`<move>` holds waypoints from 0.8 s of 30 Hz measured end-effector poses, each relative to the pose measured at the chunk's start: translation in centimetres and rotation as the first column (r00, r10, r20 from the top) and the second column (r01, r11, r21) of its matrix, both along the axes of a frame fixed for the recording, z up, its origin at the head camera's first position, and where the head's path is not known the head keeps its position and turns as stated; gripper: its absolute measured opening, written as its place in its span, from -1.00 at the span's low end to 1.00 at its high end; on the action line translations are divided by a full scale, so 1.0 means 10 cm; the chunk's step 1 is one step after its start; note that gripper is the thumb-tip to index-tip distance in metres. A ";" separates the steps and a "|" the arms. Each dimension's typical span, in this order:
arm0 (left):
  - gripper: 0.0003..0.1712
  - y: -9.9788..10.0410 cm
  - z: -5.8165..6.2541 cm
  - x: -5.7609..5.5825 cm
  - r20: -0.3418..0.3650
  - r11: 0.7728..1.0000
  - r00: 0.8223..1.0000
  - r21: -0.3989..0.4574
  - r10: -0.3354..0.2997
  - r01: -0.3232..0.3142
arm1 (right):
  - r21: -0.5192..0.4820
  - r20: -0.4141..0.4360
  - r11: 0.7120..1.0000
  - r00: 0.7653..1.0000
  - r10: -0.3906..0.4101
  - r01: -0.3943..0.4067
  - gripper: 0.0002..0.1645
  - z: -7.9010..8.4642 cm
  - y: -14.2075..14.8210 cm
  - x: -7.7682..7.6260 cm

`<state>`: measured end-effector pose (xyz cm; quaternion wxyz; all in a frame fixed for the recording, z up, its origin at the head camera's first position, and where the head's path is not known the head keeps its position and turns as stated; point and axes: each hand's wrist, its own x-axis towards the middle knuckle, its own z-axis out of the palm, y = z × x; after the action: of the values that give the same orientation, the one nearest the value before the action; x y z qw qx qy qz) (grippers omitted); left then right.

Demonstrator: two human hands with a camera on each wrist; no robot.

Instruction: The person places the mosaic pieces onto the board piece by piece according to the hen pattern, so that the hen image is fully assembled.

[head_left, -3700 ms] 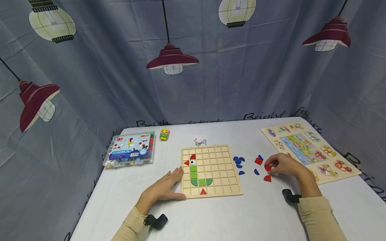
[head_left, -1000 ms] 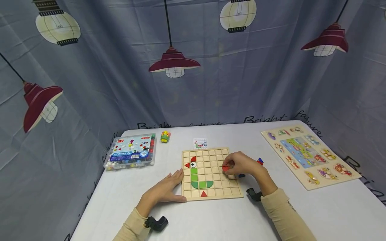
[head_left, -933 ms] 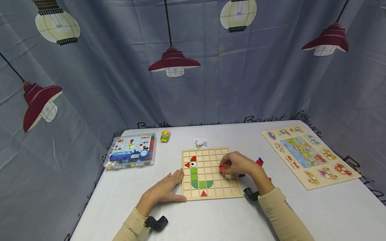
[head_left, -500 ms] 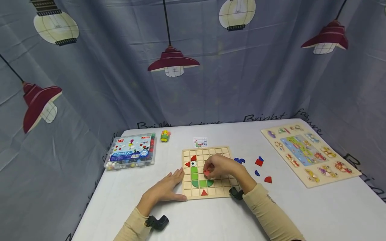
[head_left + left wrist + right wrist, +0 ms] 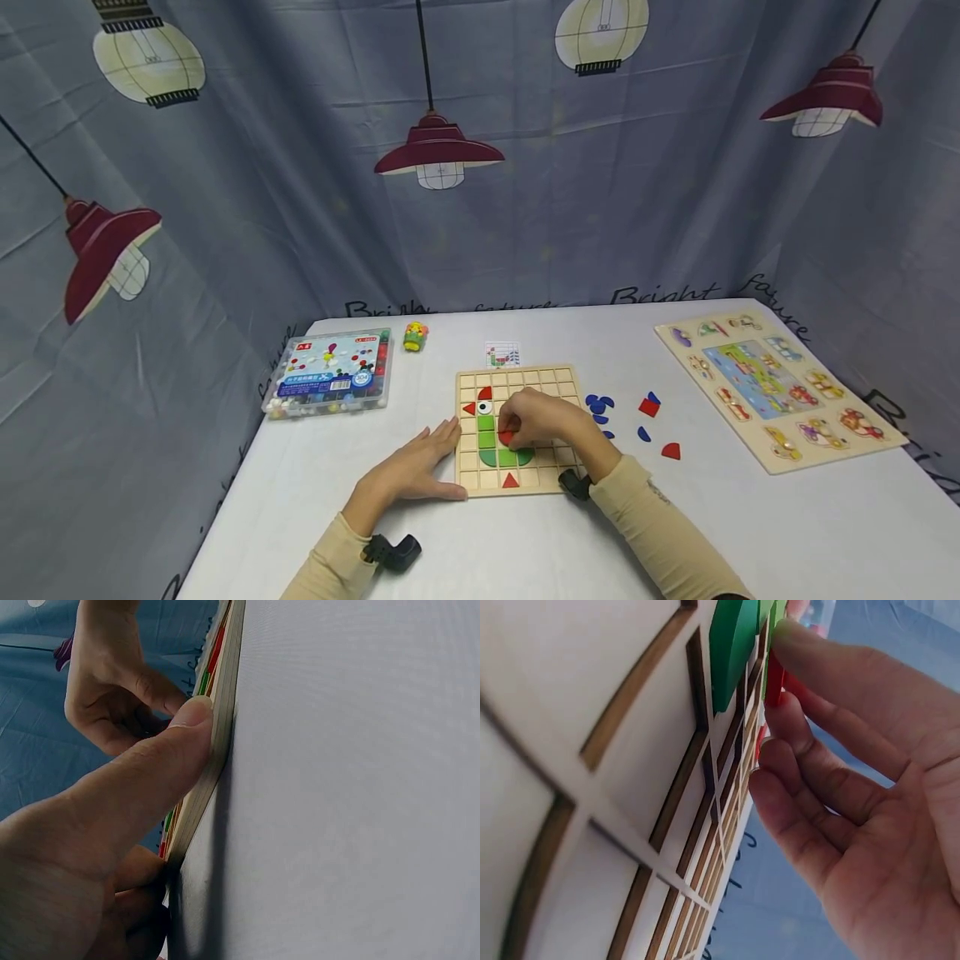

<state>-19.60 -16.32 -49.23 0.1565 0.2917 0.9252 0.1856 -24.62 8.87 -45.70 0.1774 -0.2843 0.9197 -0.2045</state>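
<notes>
A wooden grid board point(image 5: 551, 383) lies on the table, bearing green squares point(image 5: 486, 423), dark green curved pieces point(image 5: 525, 457), an eye piece point(image 5: 485, 407) and red pieces such as a triangle point(image 5: 510, 481). My left hand point(image 5: 412, 471) rests at the board's left side, thumb against its near corner; the left wrist view shows the thumb point(image 5: 193, 712) on the edge. Over the board, my right hand point(image 5: 536, 417) pinches a red piece point(image 5: 505, 437) beside the green column. Close up, that red piece point(image 5: 775, 682) sits between thumb and fingers; its full shape is hidden.
Right of the board lie several blue pieces point(image 5: 597, 403), a red square point(image 5: 649, 407) and a red quarter-round point(image 5: 671, 451). A picture card point(image 5: 502, 354) lies behind the board. Farther out are a plastic box point(image 5: 330, 372), a small toy figure point(image 5: 415, 336) and a puzzle board point(image 5: 780, 383).
My right hand has picked up the red piece from the loose pieces on the right and carried it left over the board to the green column. My left hand has stayed put.
</notes>
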 end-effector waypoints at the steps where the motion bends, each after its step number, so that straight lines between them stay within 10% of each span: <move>1: 0.25 0.00 0.00 0.00 0.001 1.000 1.000 0.000 0.001 -0.001 | 0.001 0.001 1.000 1.000 0.000 0.000 -0.83 -0.01 -0.01 -0.01; 24: 0.24 0.00 0.00 0.02 -0.012 1.000 1.000 0.003 0.002 -0.002 | 0.016 0.022 1.000 1.000 -0.019 0.019 -0.79 -0.04 -0.02 -0.02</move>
<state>-19.44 -16.29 -49.21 0.1506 0.2922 0.9261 0.1852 -24.82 8.71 -46.08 0.1877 -0.2719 0.9220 -0.2017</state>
